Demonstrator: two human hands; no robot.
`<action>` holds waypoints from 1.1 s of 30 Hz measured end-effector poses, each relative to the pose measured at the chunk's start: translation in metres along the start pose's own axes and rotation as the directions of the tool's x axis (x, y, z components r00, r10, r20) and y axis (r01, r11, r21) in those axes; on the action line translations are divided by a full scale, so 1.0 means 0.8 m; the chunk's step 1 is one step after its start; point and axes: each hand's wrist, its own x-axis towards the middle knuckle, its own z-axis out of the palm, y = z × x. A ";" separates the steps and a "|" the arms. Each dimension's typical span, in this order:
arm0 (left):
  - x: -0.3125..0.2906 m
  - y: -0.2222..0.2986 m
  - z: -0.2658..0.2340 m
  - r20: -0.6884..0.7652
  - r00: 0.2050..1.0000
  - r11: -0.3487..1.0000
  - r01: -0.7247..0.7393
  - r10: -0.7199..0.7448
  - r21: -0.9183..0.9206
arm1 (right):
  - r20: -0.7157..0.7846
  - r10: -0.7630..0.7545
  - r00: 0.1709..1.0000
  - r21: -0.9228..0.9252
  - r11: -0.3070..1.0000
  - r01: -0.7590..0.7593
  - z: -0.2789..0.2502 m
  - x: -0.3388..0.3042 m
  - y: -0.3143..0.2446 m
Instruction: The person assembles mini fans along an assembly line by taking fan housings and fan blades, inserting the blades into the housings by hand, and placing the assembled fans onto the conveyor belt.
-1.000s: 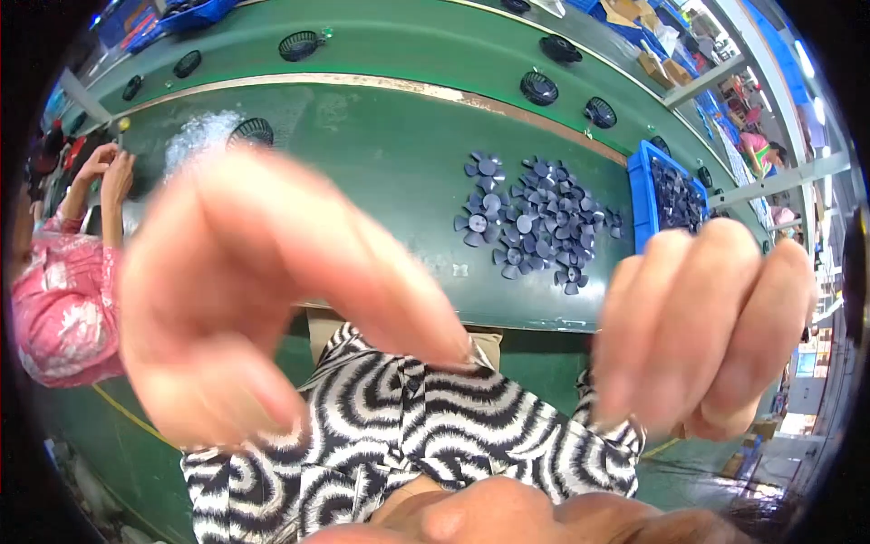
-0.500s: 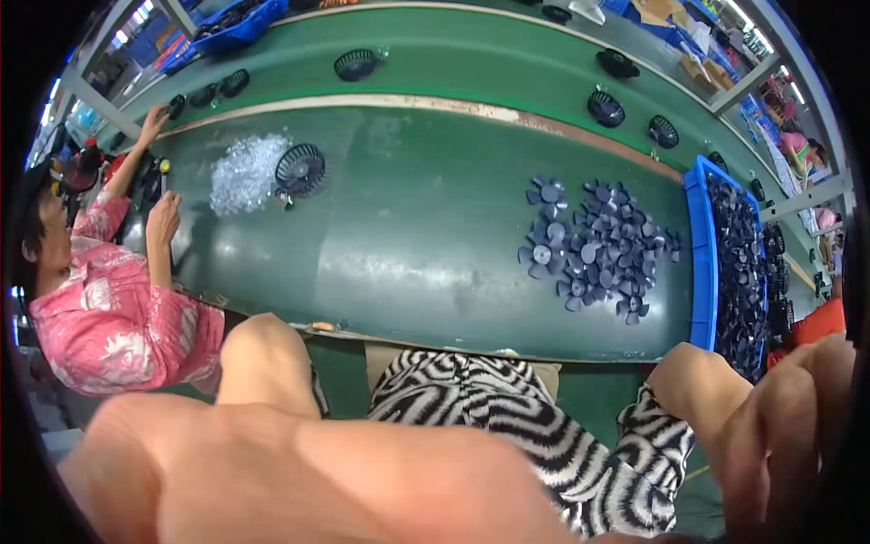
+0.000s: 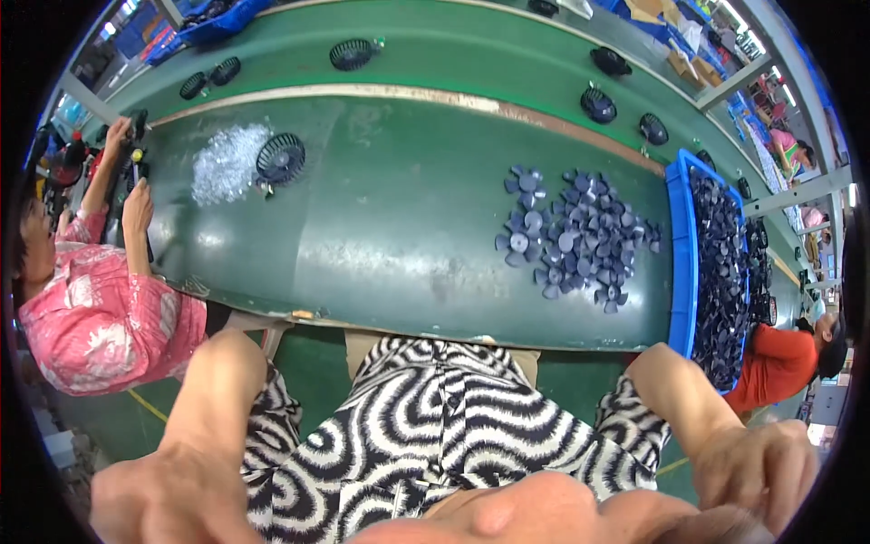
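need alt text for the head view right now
The person's left hand and right hand show close to the camera, away from a green table bearing a pile of dark fan blades. A blue crate of blades stands at the table's right end, a co-worker in pink at its left.

Fan blades (image 3: 584, 238) on table (image 3: 408, 208), left of crate (image 3: 681, 263).

The bare left hand (image 3: 170, 497) is cut off at the near edge; the bare right hand (image 3: 757, 467) hides its palm (turned away).
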 end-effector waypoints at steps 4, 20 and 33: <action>-0.022 -0.012 -0.010 0.400 0.916 0.992 0.078 -0.034 -0.095 | 0.439 0.612 0.657 0.337 0.566 -0.752 -0.013 0.039 0.026; -0.008 -0.089 -0.075 0.464 0.886 0.975 0.097 0.006 -0.198 | -0.904 0.000 0.428 -0.415 -0.245 -0.876 -0.277 -0.127 0.071; -0.111 -0.109 -0.309 -0.416 0.908 -0.798 0.288 0.052 0.529 | -0.882 -0.086 0.464 -0.305 -0.647 -0.699 -0.313 -0.142 0.111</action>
